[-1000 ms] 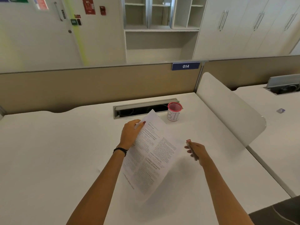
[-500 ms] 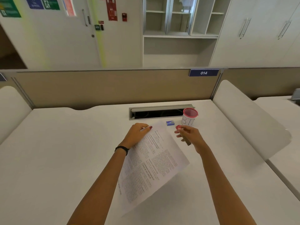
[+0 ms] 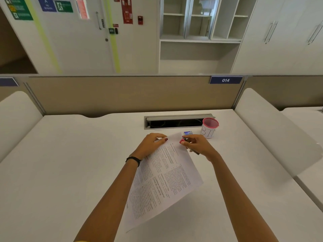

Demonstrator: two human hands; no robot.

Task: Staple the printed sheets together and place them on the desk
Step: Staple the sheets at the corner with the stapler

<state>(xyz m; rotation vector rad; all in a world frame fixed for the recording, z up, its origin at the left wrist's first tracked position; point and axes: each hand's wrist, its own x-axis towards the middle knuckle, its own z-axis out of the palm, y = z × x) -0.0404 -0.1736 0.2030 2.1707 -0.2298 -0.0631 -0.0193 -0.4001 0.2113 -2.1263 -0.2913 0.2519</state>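
The printed sheets (image 3: 167, 179) lie slanted over the white desk (image 3: 70, 172), their far corner up near both hands. My left hand (image 3: 150, 144) holds the sheets at the top left edge, fingers curled over the paper. My right hand (image 3: 197, 145) grips a small pink and dark stapler (image 3: 184, 140) right at the sheets' top corner. Whether the stapler's jaws are around the paper is hidden by my fingers.
A small blue staple box (image 3: 188, 133) lies just beyond the hands. A white cup with a pink rim (image 3: 209, 128) stands to its right, beside an open cable slot (image 3: 174, 121). Curved white dividers (image 3: 272, 130) flank the desk, with a beige partition (image 3: 122, 95) behind.
My right hand has brought the stapler from the right side up to the sheets' top corner. The sheets have sunk lower toward the desk. The view has panned to the left.
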